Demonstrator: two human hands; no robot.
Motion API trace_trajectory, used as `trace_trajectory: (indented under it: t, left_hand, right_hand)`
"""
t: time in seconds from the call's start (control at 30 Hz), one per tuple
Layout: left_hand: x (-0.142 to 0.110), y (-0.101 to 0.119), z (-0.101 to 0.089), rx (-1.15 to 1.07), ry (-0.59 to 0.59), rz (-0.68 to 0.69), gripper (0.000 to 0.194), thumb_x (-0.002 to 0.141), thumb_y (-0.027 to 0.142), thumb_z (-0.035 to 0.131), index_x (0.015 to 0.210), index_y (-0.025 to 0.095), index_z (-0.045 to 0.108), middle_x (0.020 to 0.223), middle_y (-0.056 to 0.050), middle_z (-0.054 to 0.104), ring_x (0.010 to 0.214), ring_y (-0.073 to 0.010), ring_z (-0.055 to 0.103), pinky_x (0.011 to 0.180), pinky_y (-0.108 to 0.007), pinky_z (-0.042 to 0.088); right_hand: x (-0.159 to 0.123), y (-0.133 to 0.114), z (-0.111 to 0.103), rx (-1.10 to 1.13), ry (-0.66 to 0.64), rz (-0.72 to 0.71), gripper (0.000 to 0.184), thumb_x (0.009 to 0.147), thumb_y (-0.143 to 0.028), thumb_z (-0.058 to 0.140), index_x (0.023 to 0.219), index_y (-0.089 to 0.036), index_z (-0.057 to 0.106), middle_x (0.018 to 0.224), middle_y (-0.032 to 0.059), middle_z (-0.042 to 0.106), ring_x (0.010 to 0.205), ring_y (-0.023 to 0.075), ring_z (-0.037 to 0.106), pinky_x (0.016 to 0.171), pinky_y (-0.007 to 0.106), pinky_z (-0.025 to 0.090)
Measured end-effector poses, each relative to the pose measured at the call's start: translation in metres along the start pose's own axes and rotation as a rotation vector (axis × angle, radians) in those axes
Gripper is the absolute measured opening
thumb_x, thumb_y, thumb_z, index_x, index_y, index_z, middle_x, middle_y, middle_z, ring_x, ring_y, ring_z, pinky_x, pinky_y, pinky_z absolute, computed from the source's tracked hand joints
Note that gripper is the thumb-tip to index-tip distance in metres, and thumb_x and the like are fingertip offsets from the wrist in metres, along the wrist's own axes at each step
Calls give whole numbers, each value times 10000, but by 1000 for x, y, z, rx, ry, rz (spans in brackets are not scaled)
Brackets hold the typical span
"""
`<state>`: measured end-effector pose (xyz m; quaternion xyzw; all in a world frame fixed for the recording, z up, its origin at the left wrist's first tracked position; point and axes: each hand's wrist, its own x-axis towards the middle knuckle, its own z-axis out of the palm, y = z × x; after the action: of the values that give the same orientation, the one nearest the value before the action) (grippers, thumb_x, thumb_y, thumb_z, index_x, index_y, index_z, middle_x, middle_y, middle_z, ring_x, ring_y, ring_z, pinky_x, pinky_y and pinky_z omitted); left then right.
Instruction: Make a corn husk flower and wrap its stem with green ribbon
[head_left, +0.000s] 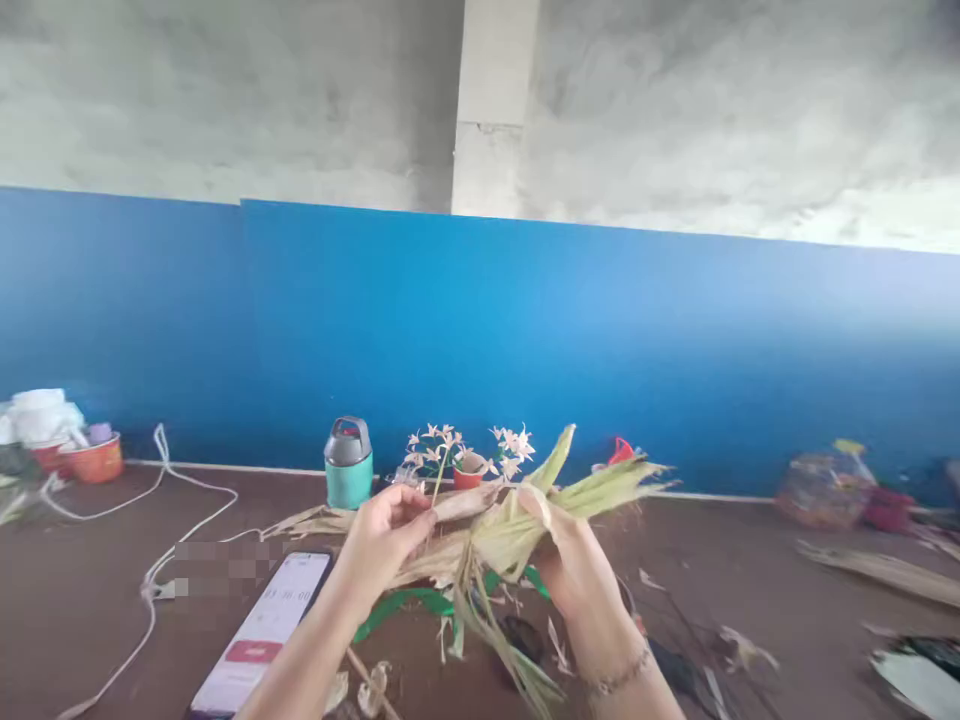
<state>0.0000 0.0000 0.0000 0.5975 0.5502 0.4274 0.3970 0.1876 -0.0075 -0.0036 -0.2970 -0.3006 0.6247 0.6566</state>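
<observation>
I hold a bunch of dry, pale yellow-green corn husk leaves (517, 520) up in front of me with both hands. My left hand (382, 540) pinches one long husk strip at its left side. My right hand (574, 565), with a bracelet on the wrist, grips the bunch in the middle, where loose strands hang down. The leaf tips fan out to the upper right.
A phone (259, 635) with a lit screen lies on the brown floor at lower left, next to a white cable (150, 575). By the blue wall stand a teal container (349, 465), small husk flowers in a pot (469, 455), and orange bowls (94, 460). Husk scraps (885, 570) lie at right.
</observation>
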Motion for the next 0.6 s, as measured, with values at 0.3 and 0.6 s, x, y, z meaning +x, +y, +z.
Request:
trace_trajectory:
  t: [0.3,0.6]
  left_hand:
    - [-10,-7,-3,309,-118,179,228,750,392,540,818,195,634,761,-36,654,671,-195,584,585,-261,379]
    - [-27,16,18,-253,-379,94,385,777,472,543,997,165,618,816,-45,638,747,-163,549,680,-254,408]
  right_hand:
    - [11,-10,-11,196,191,-100,199,590,-152,740,717,-189,592,673,-39,644,635,147,609,621,278,502]
    - [9,-3,-8,175,176,-68,132,656,-203,700,750,-185,609,708,-7,672,641,174,624,615,312,509]
